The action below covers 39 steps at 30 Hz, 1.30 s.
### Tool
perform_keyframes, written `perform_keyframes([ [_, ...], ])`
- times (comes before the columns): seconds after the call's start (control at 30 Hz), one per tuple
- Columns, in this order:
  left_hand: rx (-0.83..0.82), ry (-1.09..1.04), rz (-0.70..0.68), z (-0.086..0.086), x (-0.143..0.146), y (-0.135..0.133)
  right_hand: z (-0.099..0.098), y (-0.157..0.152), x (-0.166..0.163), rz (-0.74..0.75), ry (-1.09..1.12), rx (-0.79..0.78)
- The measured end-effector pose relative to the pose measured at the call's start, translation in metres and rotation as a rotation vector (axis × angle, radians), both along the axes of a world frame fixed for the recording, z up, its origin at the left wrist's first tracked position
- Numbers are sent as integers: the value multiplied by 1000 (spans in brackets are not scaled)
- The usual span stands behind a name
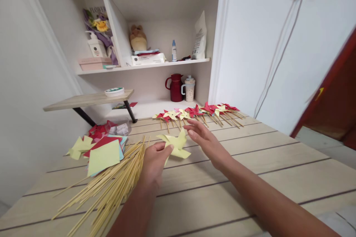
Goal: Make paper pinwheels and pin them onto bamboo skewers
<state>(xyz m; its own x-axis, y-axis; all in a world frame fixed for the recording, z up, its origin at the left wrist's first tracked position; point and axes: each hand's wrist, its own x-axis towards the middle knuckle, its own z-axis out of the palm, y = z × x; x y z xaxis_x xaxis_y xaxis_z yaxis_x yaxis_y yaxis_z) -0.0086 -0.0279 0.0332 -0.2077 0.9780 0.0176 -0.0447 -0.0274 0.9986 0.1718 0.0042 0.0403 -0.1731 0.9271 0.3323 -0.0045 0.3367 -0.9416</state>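
Note:
Between thumb and fingers, my left hand [156, 157] pinches a pale yellow paper pinwheel [179, 147] just above the table. Its blades stand out, and no stick shows on it. To its right, my right hand [204, 140] is raised with fingers apart, touching nothing that I can see. A fan of thin wooden sticks [116, 177] lies left of my left hand. Beyond the sticks is a stack of square paper sheets [104, 156], yellow on top with red and blue beneath. A loose yellow folded paper piece [79, 147] lies beside the stack.
Finished pinwheels on sticks [194, 112], red and yellow, lie in a row along the table's back. Red paper pieces [101, 129] and a clear packet [120, 129] sit by a small raised shelf [91, 100]. A red jug [175, 88] and a cup [190, 89] stand behind.

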Motion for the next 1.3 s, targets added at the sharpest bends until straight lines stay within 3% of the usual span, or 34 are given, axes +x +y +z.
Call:
perform_keyframes([
  [0.17,-18,-86,59,2,0,0,-11,4,-8,76,123,-176],
  [0.4,43,-112,21,2,3,-4,-1,-9,-18,256,54,-175],
  [0.63,22,-150,-19,-4,7,-2,-6,-6,-24,110,39,-235],
  [0.77,33,-130,-36,-6,9,-2,-8,-3,-21,114,0,-223],
  [0.93,44,23,-97,-3,2,-1,-3,2,-7,120,-95,-176],
  [1.07,219,375,121,7,-6,0,3,3,7,65,-327,-30],
  [1.13,329,564,164,11,-7,1,6,1,10,26,-443,87],
  [1.3,359,737,45,13,-6,1,9,-6,10,-2,-595,249],
])
